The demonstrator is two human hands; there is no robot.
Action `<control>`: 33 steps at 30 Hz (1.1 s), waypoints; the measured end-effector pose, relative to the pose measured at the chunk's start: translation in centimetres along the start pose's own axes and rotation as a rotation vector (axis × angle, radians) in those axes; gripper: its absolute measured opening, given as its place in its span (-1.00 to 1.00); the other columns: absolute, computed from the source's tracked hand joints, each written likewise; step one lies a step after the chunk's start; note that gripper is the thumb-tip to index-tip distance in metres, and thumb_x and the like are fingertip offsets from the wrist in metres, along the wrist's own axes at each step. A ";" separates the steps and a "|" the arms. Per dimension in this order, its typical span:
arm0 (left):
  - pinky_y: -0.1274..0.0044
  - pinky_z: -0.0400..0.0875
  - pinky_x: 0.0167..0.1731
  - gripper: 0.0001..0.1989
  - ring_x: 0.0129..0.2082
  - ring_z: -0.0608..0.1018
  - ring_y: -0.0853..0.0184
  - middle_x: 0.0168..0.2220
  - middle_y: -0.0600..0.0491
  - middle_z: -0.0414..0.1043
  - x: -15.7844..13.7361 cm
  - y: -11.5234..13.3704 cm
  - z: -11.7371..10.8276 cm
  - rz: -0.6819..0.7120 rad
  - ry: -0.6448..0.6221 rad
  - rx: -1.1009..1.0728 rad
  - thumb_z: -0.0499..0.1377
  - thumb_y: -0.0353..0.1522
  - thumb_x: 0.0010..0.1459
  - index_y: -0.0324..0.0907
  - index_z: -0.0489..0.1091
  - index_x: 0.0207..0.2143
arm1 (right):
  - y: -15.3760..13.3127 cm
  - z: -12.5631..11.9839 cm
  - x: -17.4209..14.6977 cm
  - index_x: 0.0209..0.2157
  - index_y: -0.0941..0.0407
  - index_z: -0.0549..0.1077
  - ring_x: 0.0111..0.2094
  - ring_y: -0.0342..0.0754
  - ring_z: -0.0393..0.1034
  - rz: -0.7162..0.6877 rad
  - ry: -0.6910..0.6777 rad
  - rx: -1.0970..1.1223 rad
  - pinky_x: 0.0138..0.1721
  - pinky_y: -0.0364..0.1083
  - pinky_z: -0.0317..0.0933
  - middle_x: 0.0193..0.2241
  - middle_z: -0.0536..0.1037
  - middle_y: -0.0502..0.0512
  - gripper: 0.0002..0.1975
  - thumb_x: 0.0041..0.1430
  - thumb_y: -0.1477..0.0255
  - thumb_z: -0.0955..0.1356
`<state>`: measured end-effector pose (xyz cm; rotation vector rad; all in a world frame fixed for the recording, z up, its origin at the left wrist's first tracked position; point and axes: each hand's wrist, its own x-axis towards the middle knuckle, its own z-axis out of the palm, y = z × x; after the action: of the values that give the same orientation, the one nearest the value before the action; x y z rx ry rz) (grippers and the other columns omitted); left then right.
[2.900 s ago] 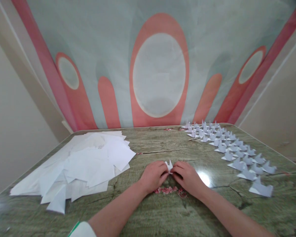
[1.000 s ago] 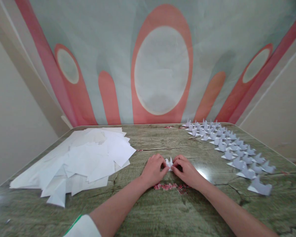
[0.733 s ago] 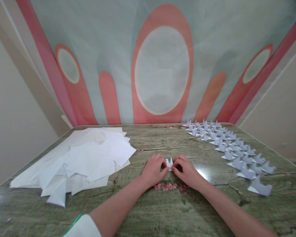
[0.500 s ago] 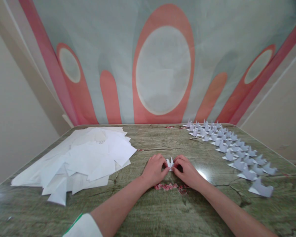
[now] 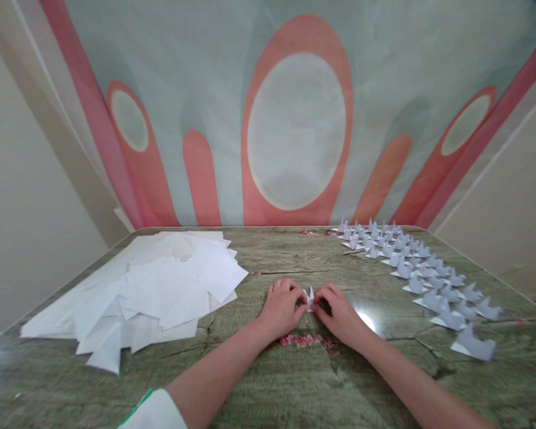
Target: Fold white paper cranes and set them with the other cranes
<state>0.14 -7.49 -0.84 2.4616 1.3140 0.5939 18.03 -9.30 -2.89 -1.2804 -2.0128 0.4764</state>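
Observation:
Between my hands, at the middle of the table, is a small white folded-paper crane (image 5: 310, 300) with thin points sticking up. My left hand (image 5: 284, 307) pinches its left side between thumb and fingers. On the opposite side, the thumb and fingers of my right hand (image 5: 335, 310) are closed on the same crane. The fingers hide much of its lower part. Several finished-looking white paper cranes (image 5: 449, 292) stand in slanting rows to the right of my right hand.
A wide, loose pile of white paper sheets (image 5: 161, 292) covers the table's left side, with a folded piece (image 5: 107, 351) at its near edge. The wood-patterned table (image 5: 277, 250) meets a backdrop (image 5: 218, 71) with coral shapes at its far edge. One crane (image 5: 473, 342) sits nearest on the right.
Both hands keep their pinch on the small paper crane, with only slight finger movement. The whole view has shifted a little downward; the pile and the rows look the same.

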 end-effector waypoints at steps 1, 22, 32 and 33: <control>0.39 0.18 -0.17 -0.91 -0.15 0.29 0.22 -0.23 0.05 0.25 0.0 0.0 0.0 -0.003 0.004 0.002 0.16 -0.30 0.08 -0.07 0.37 -0.33 | -0.1 -0.1 -0.1 -0.38 0.10 0.32 -0.25 -0.01 0.26 -0.009 0.003 -0.014 -0.21 -0.01 0.19 -0.34 0.33 0.08 -0.92 0.08 0.56 0.26; 0.39 0.21 -0.16 -0.90 -0.17 0.29 0.24 -0.24 0.05 0.27 -0.7 0.1 -0.6 0.043 0.033 0.046 0.16 -0.31 0.10 -0.08 0.41 -0.30 | -3.0 0.0 -1.3 -0.09 0.13 0.41 -0.19 0.09 0.25 -0.143 -0.185 -0.695 -0.22 0.00 0.15 -0.22 0.43 0.20 -0.65 0.09 0.64 0.23; 0.37 0.21 -0.10 -0.87 -0.16 0.33 0.23 -0.25 -0.04 0.34 -1.6 2.6 -1.4 0.295 -0.037 0.415 0.06 -0.45 0.16 -0.24 0.40 -0.31 | -3.2 -0.6 -0.8 -0.17 0.13 0.43 -0.18 0.02 0.24 -0.114 -0.230 -0.678 -0.17 -0.05 0.12 -0.24 0.41 0.15 -0.78 0.18 0.57 0.23; 0.38 0.21 -0.09 -0.87 -0.16 0.33 0.22 -0.25 -0.04 0.35 -1.7 2.8 -1.2 0.314 -0.039 0.444 0.06 -0.45 0.15 -0.26 0.40 -0.31 | -3.1 -0.7 -0.7 -0.19 0.13 0.44 -0.18 0.01 0.24 -0.119 -0.230 -0.663 -0.17 -0.05 0.12 -0.24 0.41 0.14 -0.79 0.18 0.56 0.23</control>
<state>0.74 -10.36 1.02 3.0589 1.1488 0.3429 16.76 -11.33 -0.74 -1.5166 -2.5437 -0.1312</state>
